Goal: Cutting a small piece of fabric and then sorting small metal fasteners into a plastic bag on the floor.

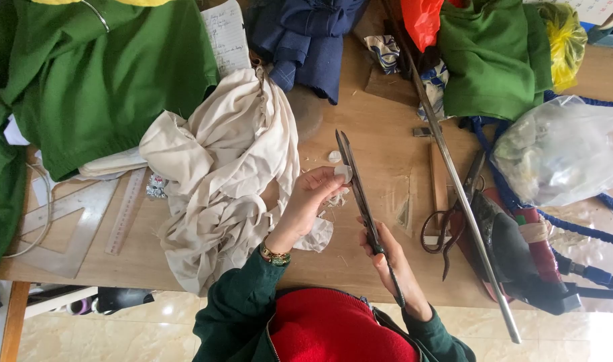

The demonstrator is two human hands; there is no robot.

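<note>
My right hand (394,258) grips the handles of long dark tailor's scissors (357,184), whose blades point away from me over the wooden table (373,144). My left hand (310,198) pinches a small white scrap of cloth (343,173) right against the blades. A crumpled cream cloth (219,174) lies just left of that hand, partly under my wrist. A tiny white cutting (334,156) rests on the table beside the blade tips. I wear dark green sleeves and a bracelet (275,255) on the left wrist.
Green garments (85,74) cover the left; a navy cloth (310,40) lies at the back. Clear rulers (78,221) sit at the front left. A long metal rod (454,181), a second pair of scissors (447,224), an iron (514,255) and a plastic bag (561,147) crowd the right.
</note>
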